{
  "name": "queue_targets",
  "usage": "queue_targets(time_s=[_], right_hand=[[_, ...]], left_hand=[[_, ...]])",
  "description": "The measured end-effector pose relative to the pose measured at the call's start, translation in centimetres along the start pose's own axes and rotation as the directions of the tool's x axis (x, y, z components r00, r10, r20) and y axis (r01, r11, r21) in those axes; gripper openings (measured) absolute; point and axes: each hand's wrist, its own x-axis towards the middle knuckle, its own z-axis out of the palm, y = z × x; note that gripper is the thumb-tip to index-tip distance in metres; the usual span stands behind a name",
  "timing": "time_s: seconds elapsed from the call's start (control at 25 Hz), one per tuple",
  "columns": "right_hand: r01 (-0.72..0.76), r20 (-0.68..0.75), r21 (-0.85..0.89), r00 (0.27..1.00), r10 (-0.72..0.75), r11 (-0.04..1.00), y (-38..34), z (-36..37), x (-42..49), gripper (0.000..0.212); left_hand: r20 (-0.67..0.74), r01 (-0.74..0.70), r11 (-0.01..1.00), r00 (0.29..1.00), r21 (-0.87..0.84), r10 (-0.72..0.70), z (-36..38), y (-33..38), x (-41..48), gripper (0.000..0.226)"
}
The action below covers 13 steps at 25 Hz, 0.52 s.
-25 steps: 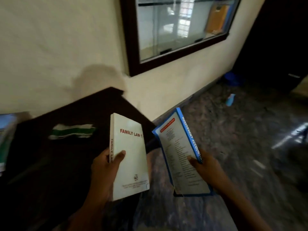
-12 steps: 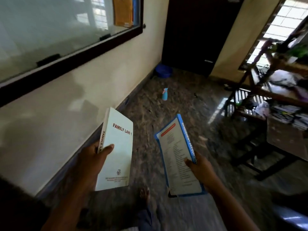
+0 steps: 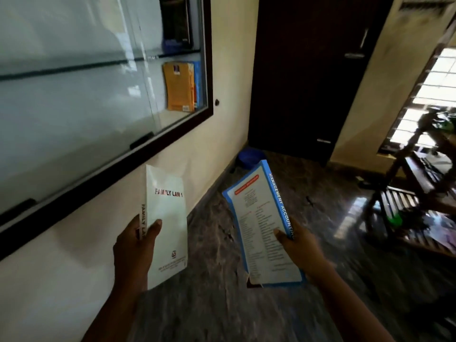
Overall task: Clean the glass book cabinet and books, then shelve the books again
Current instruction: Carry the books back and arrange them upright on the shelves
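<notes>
Head view shows your left hand point(image 3: 134, 245) gripping the white book point(image 3: 166, 225) (thumb lies on its cover) below the glass cabinet point(image 3: 98, 95), and your right hand point(image 3: 302, 250) holding the blue book point(image 3: 265, 225) beside it, thumb pressed on its cover.

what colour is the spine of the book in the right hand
The spine is blue with white lettering; head view.

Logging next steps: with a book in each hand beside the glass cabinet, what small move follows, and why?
Probably raise the left hand with its white Family Law paperback toward the dark-framed glass cabinet, beside the orange book; the right hand holds a blue Management Accounting book.
</notes>
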Motion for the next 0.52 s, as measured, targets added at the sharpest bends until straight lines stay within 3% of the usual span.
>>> queue_targets(time_s=[0.08, 0.24, 0.32, 0.52], right_hand=[[0.083, 0.009, 0.019, 0.996, -0.083, 0.996, -1.7, -0.5, 6.8, 0.034], [0.320, 0.002, 0.058, 0.947, -0.321, 0.946, -7.5, -2.7, 20.3, 0.033], [0.399, 0.018, 0.126, 0.915, -0.404, 0.908, -11.1, -4.0, 26.7, 0.032], [0.544, -0.020, 0.240, 0.831, -0.556, 0.804, -20.8, -4.8, 41.7, 0.033]], left_hand=[[-0.046, -0.013, 0.998, 0.999, -0.069, 0.009, 3.1, 1.9, 5.1, 0.004], [-0.147, -0.039, 0.988, 0.989, -0.146, 0.017, 8.8, 7.5, 14.6, 0.020], [-0.215, -0.095, 0.976, 0.975, -0.197, 0.051, 11.4, 10.5, 18.8, 0.017], [-0.349, -0.258, 0.953, 0.918, -0.160, 0.190, 17.5, 16.2, 29.6, 0.019]])
